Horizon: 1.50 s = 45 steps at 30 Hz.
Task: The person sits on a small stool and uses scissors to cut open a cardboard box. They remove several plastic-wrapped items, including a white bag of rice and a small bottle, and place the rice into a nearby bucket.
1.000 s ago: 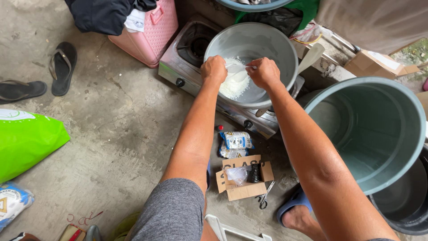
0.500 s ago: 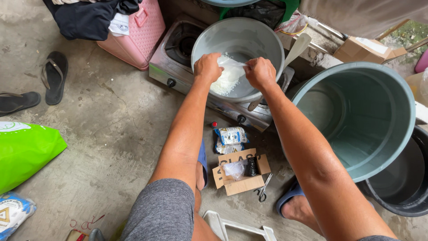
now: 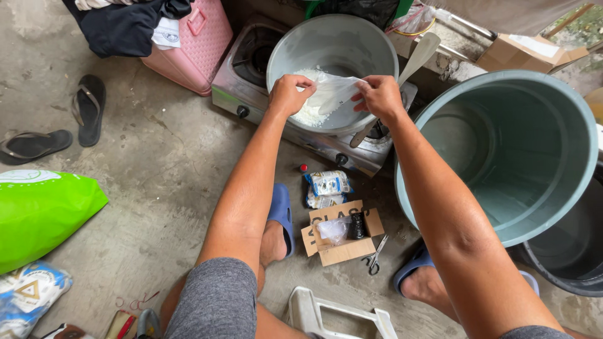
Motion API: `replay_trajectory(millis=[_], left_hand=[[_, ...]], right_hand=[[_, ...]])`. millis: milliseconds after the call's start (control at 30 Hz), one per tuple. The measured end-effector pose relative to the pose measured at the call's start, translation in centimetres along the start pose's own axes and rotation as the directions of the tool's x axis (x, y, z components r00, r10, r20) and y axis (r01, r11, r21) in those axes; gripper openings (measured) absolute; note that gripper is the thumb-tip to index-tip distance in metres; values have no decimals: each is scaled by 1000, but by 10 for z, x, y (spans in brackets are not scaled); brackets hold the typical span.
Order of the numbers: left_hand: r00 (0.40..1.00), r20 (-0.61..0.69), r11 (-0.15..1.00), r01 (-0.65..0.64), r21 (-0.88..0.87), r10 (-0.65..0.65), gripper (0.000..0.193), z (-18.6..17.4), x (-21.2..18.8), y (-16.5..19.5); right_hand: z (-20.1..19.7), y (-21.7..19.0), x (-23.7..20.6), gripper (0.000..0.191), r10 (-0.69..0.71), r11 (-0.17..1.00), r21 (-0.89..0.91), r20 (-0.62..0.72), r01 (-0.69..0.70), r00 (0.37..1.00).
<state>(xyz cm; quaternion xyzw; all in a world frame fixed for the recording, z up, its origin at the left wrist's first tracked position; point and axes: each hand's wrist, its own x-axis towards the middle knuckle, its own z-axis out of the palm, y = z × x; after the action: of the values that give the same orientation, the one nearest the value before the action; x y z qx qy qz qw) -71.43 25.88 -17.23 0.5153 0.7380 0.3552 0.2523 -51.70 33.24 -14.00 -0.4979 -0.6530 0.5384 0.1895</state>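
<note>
Head view, looking down on a person seated low over a concrete floor. Left hand [image 3: 287, 94] and right hand [image 3: 379, 97] both pinch the edges of a thin clear plastic bag [image 3: 333, 94], each hand closed on the film, holding it over the mouth of a grey metal bowl [image 3: 333, 44]. White granular material [image 3: 311, 114] lies in the bowl beneath the bag, heaped toward the near wall. The bowl sits on a steel two-burner gas stove [image 3: 251, 88] placed directly on the floor; a pale spoon-like utensil [image 3: 414, 59] leans on the bowl's right rim, its handle running down past the right wrist.

To the right of the stove stands a large grey-green plastic tub [image 3: 553, 125], and a dark tub [image 3: 575, 257] is partly hidden beneath its lower edge. Just in front of the stove lie small printed packets [image 3: 326, 187], a small red cap [image 3: 303, 167], and an open cardboard box [image 3: 342, 242] holding a clear bag and a dark spool. Scissors [image 3: 375, 256] lie beside the box. Both feet wear blue sandals [image 3: 282, 210].

At upper left, a pink basket [image 3: 198, 47] carries dark clothing [image 3: 125, 25]; black flip-flops [image 3: 88, 107] lie well apart on the floor. A green bag [image 3: 38, 216] rests at the left edge.
</note>
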Motion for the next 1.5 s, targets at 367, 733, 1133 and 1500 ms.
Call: replay_trajectory(millis=[367,733,1133,1500], left_hand=[[974,-81,966,-221,-135,211,25,46,-45,55],[982,61,590,157,-792,-179,39,126,-176,30],[421,327,319,891,-323,-846,34,227,-319,-19],[755,196,728,655,-201,-625,33,255,-292,-35]], right_hand=[[14,-24,-43,23,11,916,399,-135,44,991],[35,122,-147,10,-52,674,690,-314,266,948],[65,256,-270,18,238,903,389,-94,-184,967],[62,261,-194,48,317,945,66,38,-319,948]])
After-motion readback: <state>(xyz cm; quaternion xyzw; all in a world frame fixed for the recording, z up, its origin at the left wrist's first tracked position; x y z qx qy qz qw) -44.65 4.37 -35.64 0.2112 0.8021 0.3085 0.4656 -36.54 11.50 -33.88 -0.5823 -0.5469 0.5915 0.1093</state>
